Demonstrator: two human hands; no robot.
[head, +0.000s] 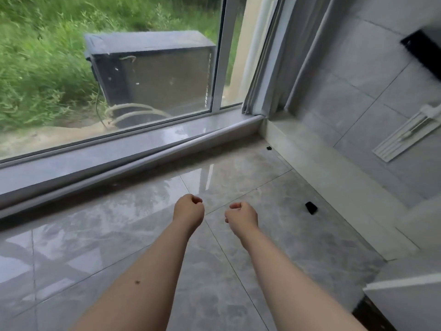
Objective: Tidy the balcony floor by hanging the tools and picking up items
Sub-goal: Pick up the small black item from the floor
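The glossy grey floor (238, 271) is taking up most of the view, with a white flat mop (405, 137) hanging on the wall by the right-hand corner. Both arms are reaching out over the middle of the floor, the left hand (189, 210) and right hand (241, 217) both curling into loose fists and holding nothing. A small black item (311, 207) is lying near the floor's right edge, and a tinier black bit (269, 148) is sitting in the far right corner.

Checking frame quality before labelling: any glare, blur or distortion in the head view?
Head view: daylight glare streaks the glossy floor by the window; wide-angle bending tilts the frame and wall; grass outside is smeared; hands stay fairly sharp, as does the small black item.
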